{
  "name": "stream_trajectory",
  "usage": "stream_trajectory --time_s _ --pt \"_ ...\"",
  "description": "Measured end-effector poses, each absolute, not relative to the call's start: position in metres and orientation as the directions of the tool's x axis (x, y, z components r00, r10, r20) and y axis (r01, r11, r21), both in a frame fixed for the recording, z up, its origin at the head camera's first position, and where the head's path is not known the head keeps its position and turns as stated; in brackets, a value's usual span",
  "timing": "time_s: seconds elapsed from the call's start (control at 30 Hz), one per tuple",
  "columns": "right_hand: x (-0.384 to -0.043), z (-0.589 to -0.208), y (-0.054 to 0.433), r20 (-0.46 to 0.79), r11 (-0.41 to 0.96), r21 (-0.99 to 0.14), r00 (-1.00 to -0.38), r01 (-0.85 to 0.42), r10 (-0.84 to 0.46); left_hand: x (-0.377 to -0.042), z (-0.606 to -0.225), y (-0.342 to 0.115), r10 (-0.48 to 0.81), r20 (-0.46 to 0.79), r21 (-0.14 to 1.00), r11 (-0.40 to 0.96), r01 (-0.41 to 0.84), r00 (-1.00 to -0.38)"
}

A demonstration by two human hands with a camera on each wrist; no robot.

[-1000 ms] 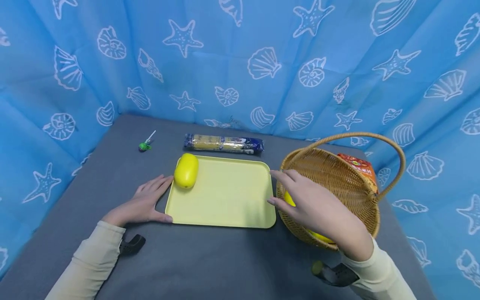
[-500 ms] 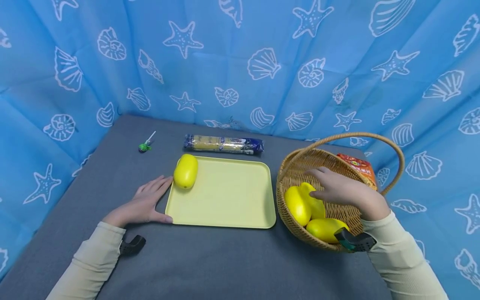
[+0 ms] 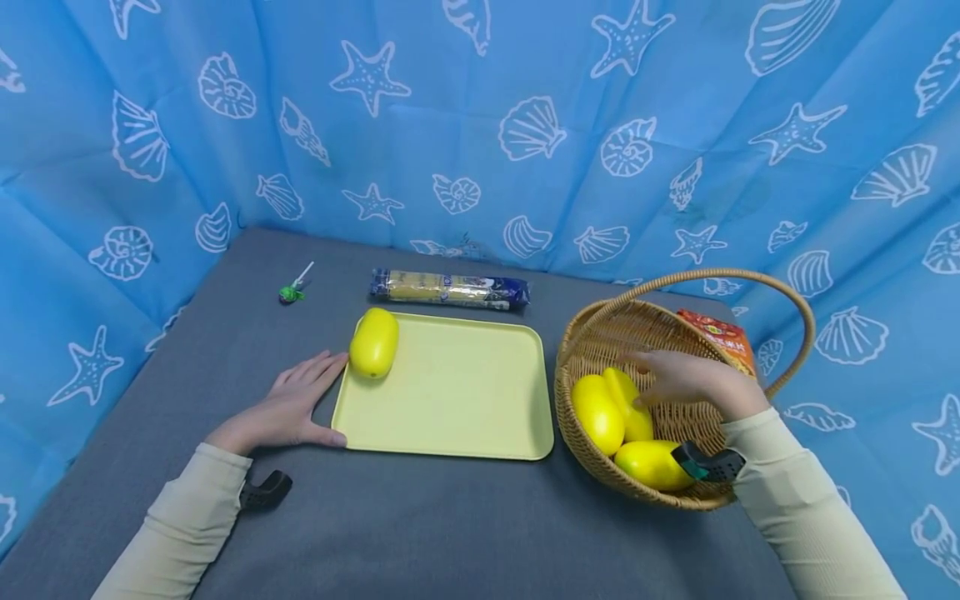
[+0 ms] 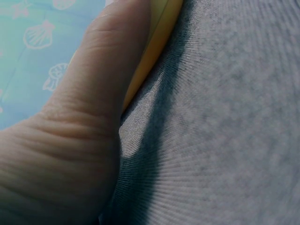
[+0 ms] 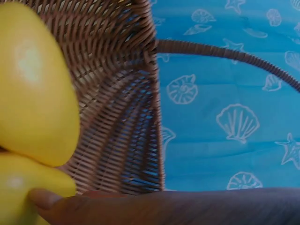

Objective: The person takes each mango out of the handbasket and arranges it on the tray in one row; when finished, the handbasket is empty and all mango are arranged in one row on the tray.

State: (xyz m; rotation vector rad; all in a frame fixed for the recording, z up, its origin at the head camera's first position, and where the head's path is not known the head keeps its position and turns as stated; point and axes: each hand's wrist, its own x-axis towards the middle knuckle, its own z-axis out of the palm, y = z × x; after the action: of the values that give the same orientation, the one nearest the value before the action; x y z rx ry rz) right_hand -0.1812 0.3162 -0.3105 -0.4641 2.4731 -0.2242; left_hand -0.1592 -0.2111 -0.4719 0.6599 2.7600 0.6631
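The right hand [image 3: 693, 382] is reaching into the basket [image 3: 600, 333], its loose grip touching a lemon [image 3: 632, 407]; the left hand [image 3: 288, 406] is lying flat, steadying the tray [image 3: 450, 392].

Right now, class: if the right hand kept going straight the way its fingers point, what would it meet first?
Probably the middle yellow fruit in the basket: the right hand points leftward, fingertips at or nearly on it.

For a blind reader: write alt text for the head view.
A person's right hand reaches into a wicker basket holding three yellow fruits, while the left hand rests flat against a yellow tray carrying one more yellow fruit.
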Motion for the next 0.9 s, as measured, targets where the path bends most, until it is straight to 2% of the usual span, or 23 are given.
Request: stream_trajectory --time_s 0.37,0.6,0.67,0.9 --pt "-0.183 -0.321 0.321 -0.628 0.944 -0.277 -0.710 -0.180 -0.320 -0.161 -0.477 -0.212 0.466 -0.122 0.476 0.802 0.361 -0.876" --pt "-0.178 -0.329 0.322 -0.716 0.926 -0.376 -0.644 0.031 -0.269 -0.162 -0.478 -0.211 0.456 -0.135 0.472 0.810 0.348 -0.880" --pt "-0.177 -0.331 0.322 -0.716 0.925 -0.379 -0.644 0.036 -0.269 -0.162 -0.479 -0.212 0.455 -0.133 0.471 0.810 0.348 -0.881" --pt "-0.176 -0.333 0.324 -0.683 0.937 -0.335 -0.661 -0.097 -0.312 -0.162 -0.479 -0.212 0.452 -0.141 0.469 0.814 0.343 -0.881"
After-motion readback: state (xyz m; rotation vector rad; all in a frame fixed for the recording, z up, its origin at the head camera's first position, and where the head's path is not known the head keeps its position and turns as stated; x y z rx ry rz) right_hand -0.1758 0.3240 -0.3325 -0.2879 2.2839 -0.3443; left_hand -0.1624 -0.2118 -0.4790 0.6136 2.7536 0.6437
